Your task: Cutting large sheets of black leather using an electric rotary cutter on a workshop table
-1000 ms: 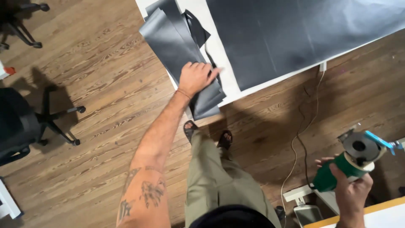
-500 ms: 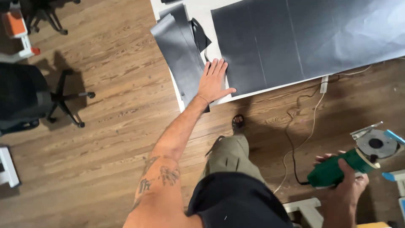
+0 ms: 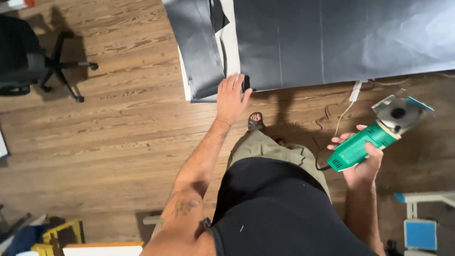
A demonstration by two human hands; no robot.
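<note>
One green cutter (image 3: 374,140), grasped in your right hand (image 3: 360,163) out over the floor (image 3: 118,142), well apart from the table (image 3: 231,45). Two dark sheets: one large (image 3: 341,38) flat on the table, one strip (image 3: 196,47) draped over its corner. Your left hand (image 3: 232,97) lies released, fingers spread, on that corner beside the strip; one chair (image 3: 33,57) stands left.

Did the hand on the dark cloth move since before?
Yes. The left hand slid off the folded dark strip toward the near table edge, beside the big dark sheet.
</note>
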